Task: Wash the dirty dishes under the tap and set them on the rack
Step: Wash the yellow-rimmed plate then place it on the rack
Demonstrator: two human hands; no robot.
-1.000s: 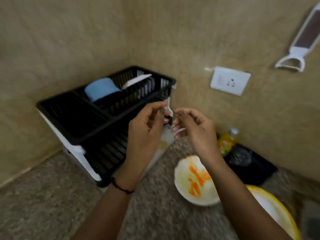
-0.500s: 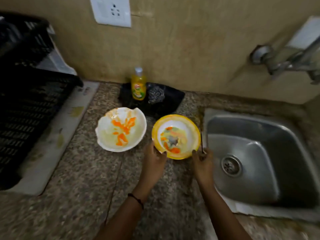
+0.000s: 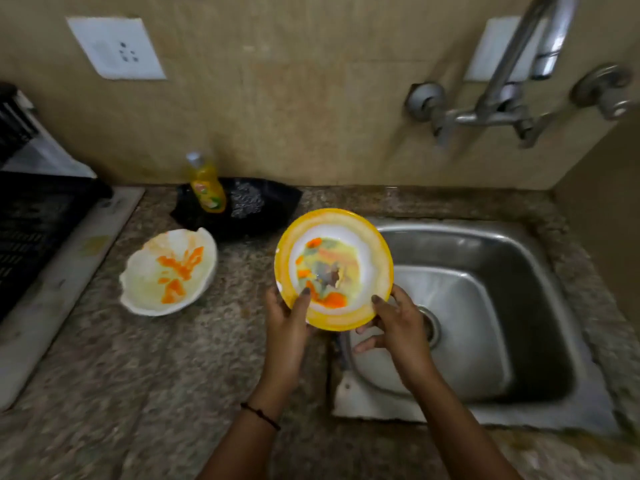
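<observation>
1. The yellow-rimmed plate [image 3: 382, 258] is held in both hands over the left edge of the sink [image 3: 502, 271], partly above the speckled stone surface [image 3: 138, 375] and partly above the basin.
2. The left hand [image 3: 285, 320] grasps the plate's near-left rim. Its thumb [image 3: 304, 299] lies on the inner face and its fingers are tucked out of sight underneath.
3. The right hand [image 3: 398, 323] grasps the near-right rim with its thumb on the yellow band. Its fingers [image 3: 369, 344] are curled loosely below the plate's underside.
4. The plate's white centre is smeared with orange, yellow and greenish residue.
5. A white bowl [image 3: 169, 271] with a wavy rim sits on the surface to the left, well apart from the plate and streaked with orange.
6. Behind the bowl, against the wall, a yellow soap bottle [image 3: 206, 183] stands just beside a steel scrubber [image 3: 246, 202] on something black.
7. The black rack [image 3: 38, 216] sits at the far left on a white drain tray [image 3: 69, 258].
8. A metal tap [image 3: 512, 81] is mounted on the beige wall above the sink, and a white socket [image 3: 116, 48] is fixed further left.
9. A dark thread band [image 3: 259, 415] circles the left wrist.
</observation>
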